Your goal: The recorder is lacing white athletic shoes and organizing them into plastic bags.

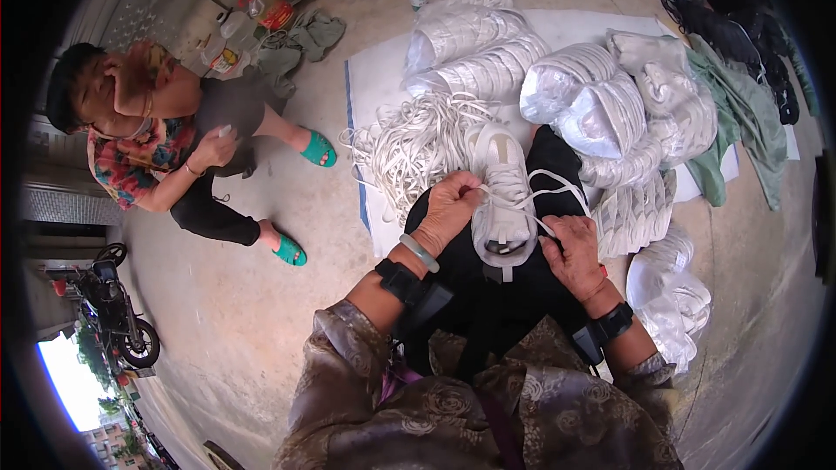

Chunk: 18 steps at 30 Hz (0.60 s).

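A white sneaker (505, 228) rests on my lap over dark trousers, its toe pointing away from me and its heel opening nearest. A white shoelace (557, 181) runs through its eyelets, with loose ends out to both sides. My left hand (449, 212) pinches one part of the lace at the shoe's left edge. On the right side, my right hand (573, 252) has its fingers closed on another stretch of the lace, which loops up beside the shoe. Just beyond the shoe lies a big tangled heap of white laces (418, 146).
Stacks of white shoes in plastic (583, 91) cover a white sheet (370, 209) ahead and right. Green cloth (740, 122) lies at the far right. To the left, another person (165, 139) sits in green slippers near large bottles (266, 9). A motorcycle (117, 313) stands at the left.
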### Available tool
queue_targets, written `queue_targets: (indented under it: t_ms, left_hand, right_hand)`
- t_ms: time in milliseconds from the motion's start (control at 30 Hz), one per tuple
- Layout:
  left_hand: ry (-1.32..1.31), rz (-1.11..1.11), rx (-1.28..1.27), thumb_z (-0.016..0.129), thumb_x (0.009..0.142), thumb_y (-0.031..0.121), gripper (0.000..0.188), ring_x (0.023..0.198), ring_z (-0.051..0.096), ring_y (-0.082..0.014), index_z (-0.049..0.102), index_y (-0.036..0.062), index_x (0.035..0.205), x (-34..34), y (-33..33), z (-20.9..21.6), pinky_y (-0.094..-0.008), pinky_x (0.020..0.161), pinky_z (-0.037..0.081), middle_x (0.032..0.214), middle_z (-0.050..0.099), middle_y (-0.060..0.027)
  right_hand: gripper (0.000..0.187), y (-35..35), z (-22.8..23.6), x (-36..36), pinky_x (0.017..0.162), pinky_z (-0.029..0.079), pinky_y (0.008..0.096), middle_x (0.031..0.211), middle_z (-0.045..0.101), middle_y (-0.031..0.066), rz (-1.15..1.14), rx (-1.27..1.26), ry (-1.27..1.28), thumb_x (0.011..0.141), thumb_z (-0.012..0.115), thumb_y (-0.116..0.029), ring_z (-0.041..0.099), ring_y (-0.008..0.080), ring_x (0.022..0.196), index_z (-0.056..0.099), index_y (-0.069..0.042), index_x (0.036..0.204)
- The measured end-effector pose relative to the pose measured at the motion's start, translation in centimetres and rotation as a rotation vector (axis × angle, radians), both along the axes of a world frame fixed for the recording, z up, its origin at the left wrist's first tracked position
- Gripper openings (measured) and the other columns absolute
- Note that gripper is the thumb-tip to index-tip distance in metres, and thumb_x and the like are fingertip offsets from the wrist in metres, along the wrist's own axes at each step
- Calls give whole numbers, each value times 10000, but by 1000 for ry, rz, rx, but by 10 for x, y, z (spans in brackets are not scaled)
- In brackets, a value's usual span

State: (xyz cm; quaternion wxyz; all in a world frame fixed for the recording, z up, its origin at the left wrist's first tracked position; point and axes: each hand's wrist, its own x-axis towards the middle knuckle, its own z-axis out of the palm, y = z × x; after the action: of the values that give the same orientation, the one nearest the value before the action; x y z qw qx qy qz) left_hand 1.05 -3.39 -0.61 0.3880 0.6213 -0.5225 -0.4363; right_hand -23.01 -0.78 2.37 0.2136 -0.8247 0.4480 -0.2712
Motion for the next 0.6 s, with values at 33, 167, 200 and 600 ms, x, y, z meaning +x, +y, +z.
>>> queue_targets:
  t_ms: [33,167,200,600]
  left_hand:
    - [255,-46,88,599,783,31,51,716,498,-73,602,23,833,2,0,7,-218,693,414,770,571,6]
    - [520,-292,286,615,755,43,45,802,494,-78,610,17,792,17,1,30,-227,773,394,789,562,11]
    - [446,-303,390,619,745,51,55,822,487,-85,611,19,789,18,0,31,-221,763,391,854,563,-5]
    - [101,-330,66,609,668,-77,218,784,445,-101,555,60,828,8,2,4,-218,694,401,902,430,-2]
  right_hand:
    - [284,0,1,0,790,361,384,839,583,103,-2,10,-21,720,604,-123,541,286,815,580,-49,993]
    - [223,-3,4,5,731,397,377,786,573,103,-5,4,-56,725,606,-104,548,293,759,593,-43,939]
    - [195,-4,4,8,684,411,381,763,568,106,5,-9,-126,724,606,-86,549,297,729,598,-40,912]
    - [110,12,26,-49,552,439,337,672,535,100,-123,-123,-110,706,613,10,544,262,613,620,-20,812]
